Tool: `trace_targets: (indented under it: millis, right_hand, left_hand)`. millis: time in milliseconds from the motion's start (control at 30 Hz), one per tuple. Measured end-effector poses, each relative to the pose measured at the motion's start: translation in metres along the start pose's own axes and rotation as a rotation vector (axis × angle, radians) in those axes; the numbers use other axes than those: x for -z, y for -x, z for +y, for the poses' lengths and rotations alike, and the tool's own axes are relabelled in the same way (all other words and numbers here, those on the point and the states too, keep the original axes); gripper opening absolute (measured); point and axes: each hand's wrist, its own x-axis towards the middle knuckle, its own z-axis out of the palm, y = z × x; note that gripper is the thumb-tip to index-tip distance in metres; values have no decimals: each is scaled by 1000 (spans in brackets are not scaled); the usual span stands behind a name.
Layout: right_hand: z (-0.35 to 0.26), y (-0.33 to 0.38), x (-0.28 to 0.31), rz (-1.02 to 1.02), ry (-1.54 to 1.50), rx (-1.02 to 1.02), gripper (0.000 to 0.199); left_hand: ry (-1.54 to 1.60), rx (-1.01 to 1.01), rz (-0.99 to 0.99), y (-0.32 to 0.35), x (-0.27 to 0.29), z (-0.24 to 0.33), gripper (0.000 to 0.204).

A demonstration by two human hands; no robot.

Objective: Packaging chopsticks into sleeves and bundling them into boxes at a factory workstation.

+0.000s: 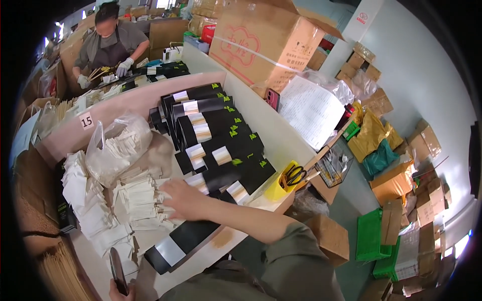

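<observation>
Surface: pale worktable (281, 145), smooth and bare along its far edge, running from lower left to upper middle, crowded elsewhere; warehouse room with a grey floor.
Far left: brown cardboard bin holding thin wooden sticks (60, 273), fibrous and bundled.
Left hand (119, 291): showing only at the lower edge, closing around a dark, flat, blade-like tool (117, 268); grip clenched on it.
White paper sleeves (135, 200): lying in loose, flat stacks across the left of the table, matte and creased.
Clear plastic bag (118, 145): crinkled, glossy, bulging with more white sleeves, sitting behind the stacks.
Black sleeve (183, 241): long, flat, glossy, with a white panel at its near end, lying at the table's near edge, just below the right forearm.
Right hand (183, 198): reaching across to the left, blurred, resting over the white sleeves; grip impossible to tell.
Black packs (216, 133): overlapping in fanned rows, each with a cream window and a small green mark, filling the table's middle.
Yellow cup (282, 184): plastic, holding black-handled scissors (295, 174), standing at the right corner.
Large cardboard carton (266, 42): strapped, standing behind the table.
Far background: another person in white gloves (108, 37), working at a separate bench.
Right side: green crates (371, 236) and scattered cartons crowding the floor.
</observation>
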Motion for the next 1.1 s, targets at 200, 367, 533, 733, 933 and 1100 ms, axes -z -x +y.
trace_targets:
  millis: [200, 367, 533, 733, 933, 1100]
  right_hand:
    - [-78, 28, -98, -278, -561, 77, 55]
    - [-112, 4, -61, -255, -313, -1, 35]
    - [-137, -4, -73, -569, -285, -407, 24]
    - [-146, -9, -94, -504, -321, -431, 20]
    - [-149, -10, -92, -410, -375, -537, 17]
    - [-164, -25, -93, -375, -473, -461, 16]
  left_hand:
    - [576, 58, -511, -5, -45, 57, 55]
    - [140, -57, -412, -2, -33, 17, 51]
    - [-199, 87, -77, 8, -30, -21, 63]
    - [-193, -175, 46, 26, -38, -13, 69]
    - [-492, -402, -98, 19, -16, 2, 72]
    - [-306, -363, -233, -9, -26, 25, 85]
